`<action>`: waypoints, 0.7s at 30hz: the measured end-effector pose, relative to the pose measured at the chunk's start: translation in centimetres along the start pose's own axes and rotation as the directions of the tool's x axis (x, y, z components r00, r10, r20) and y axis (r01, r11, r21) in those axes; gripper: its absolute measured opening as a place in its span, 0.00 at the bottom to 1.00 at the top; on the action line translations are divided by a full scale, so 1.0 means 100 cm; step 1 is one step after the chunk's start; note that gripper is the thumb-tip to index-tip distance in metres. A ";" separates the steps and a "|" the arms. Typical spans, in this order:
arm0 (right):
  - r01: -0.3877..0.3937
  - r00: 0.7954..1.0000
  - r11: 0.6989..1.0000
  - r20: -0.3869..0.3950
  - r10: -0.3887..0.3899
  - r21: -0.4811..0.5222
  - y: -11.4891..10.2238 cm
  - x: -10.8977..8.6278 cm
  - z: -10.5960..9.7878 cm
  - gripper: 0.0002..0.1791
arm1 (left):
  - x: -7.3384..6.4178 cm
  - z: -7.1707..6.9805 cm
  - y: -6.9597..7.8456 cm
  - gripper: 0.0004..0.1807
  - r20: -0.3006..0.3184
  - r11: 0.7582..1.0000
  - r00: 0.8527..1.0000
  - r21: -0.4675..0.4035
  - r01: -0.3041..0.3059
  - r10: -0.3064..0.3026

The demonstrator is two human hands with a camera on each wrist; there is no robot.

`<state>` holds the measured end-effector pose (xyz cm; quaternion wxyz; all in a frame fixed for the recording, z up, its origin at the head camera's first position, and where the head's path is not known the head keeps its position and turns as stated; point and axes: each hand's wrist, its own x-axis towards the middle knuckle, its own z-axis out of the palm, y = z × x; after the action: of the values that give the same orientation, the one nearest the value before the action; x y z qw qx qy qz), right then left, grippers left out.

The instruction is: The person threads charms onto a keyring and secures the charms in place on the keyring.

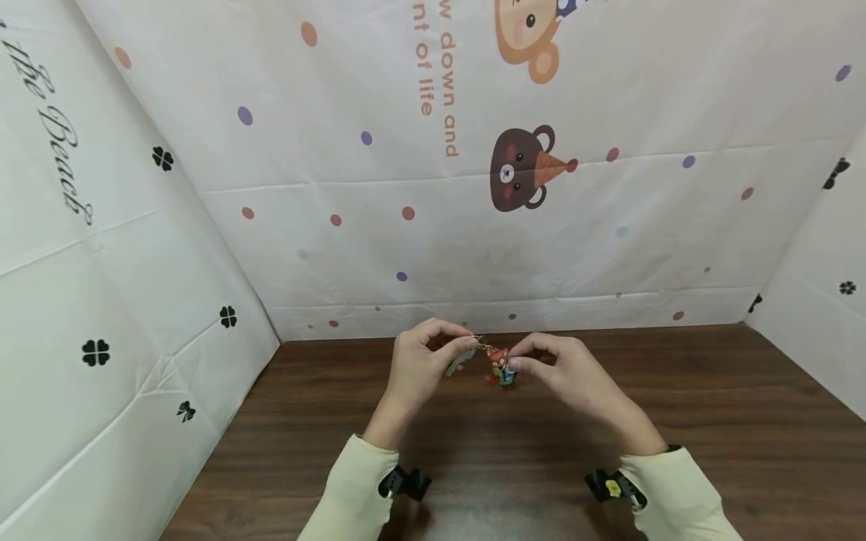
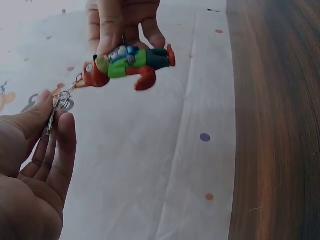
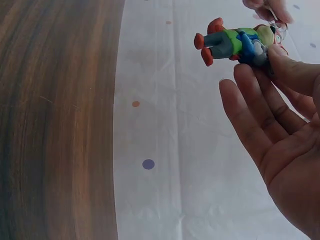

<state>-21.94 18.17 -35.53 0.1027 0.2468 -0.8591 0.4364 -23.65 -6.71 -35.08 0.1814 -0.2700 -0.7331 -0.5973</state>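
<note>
A small fox figurine keychain, red-headed with a green top and dark trousers, is held above the table between the two hands. My right hand (image 1: 558, 368) pinches the fox figurine (image 2: 132, 65) at its side between thumb and fingers. A short chain runs from the figurine's head to a silver key ring (image 2: 62, 100). My left hand (image 1: 422, 361) pinches metal at that ring, where a thin flat silver piece (image 2: 50, 124) shows edge-on between thumb and fingers. In the head view a greyish piece (image 1: 460, 361) hangs below the left fingers; its kind is unclear.
A dark brown wooden table (image 1: 514, 481) lies under both hands. White printed sheets form a back wall (image 1: 440, 248) and a left side wall (image 1: 135, 300), with another at the right. Each wrist carries a black camera mount (image 1: 409, 483).
</note>
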 end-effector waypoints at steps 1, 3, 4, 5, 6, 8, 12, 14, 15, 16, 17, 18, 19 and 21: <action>-0.007 1.000 1.000 -0.010 0.007 -0.002 0.000 0.000 -0.001 0.02 | 0.000 0.000 -0.001 0.03 0.001 1.000 1.000 0.002 0.005 -0.005; -0.025 0.999 1.000 -0.024 0.025 -0.001 0.000 0.000 -0.003 0.02 | 0.001 -0.001 -0.002 0.04 0.004 1.000 1.000 0.011 0.012 -0.012; -0.031 0.999 1.000 -0.031 0.031 0.003 0.000 0.000 -0.004 0.02 | 0.001 -0.002 -0.003 0.04 0.006 1.000 1.000 0.013 0.017 -0.017; -0.039 0.999 0.999 -0.036 0.039 0.009 0.001 0.000 -0.005 0.03 | 0.001 -0.002 -0.003 0.04 0.007 1.000 1.000 0.018 0.021 -0.021; -0.046 0.998 0.999 -0.041 0.047 0.018 0.001 0.000 -0.006 0.03 | 0.001 -0.003 -0.004 0.03 0.008 0.999 1.000 0.022 0.025 -0.026; -0.059 0.997 0.998 -0.056 0.060 0.021 0.001 0.000 -0.009 0.03 | 0.001 -0.003 -0.004 0.03 0.011 0.999 0.999 0.026 0.035 -0.035; -0.069 0.994 0.997 -0.082 0.070 0.019 0.003 0.000 -0.013 0.03 | 0.001 -0.004 -0.006 0.03 0.020 0.998 0.998 0.025 0.065 -0.066; -0.067 0.994 0.998 -0.090 0.068 0.014 0.003 0.000 -0.015 0.02 | 0.001 -0.004 -0.007 0.04 0.026 0.996 0.996 0.024 0.083 -0.083; -0.065 0.994 0.998 -0.092 0.066 0.013 0.003 0.000 -0.015 0.02 | 0.001 -0.004 -0.008 0.04 0.030 0.996 0.995 0.025 0.090 -0.090; -0.064 0.993 0.998 -0.093 0.065 0.012 0.003 0.000 -0.016 0.02 | 0.000 -0.004 -0.008 0.04 0.034 0.995 0.995 0.026 0.097 -0.098; -0.065 0.993 0.998 -0.094 0.065 0.012 0.003 0.000 -0.016 0.02 | 0.000 -0.004 -0.008 0.05 0.037 0.994 0.994 0.030 0.101 -0.102; -0.066 0.993 0.998 -0.096 0.067 0.011 0.003 0.000 -0.017 0.02 | 0.000 -0.004 -0.009 0.05 0.041 0.994 0.994 0.032 0.105 -0.106; -0.070 0.993 0.998 -0.098 0.070 0.011 0.003 0.000 -0.017 0.02 | 0.000 -0.004 -0.010 0.05 0.045 0.993 0.993 0.037 0.108 -0.110; -0.080 0.992 0.997 -0.099 0.081 0.015 0.004 0.000 -0.018 0.03 | 0.000 -0.004 -0.010 0.06 0.057 0.993 0.991 0.037 0.115 -0.117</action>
<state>-22.22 19.84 -34.78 0.1263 0.1905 -0.8598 0.4567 -24.32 -7.22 -35.80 0.1291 -0.2413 -0.7626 -0.5861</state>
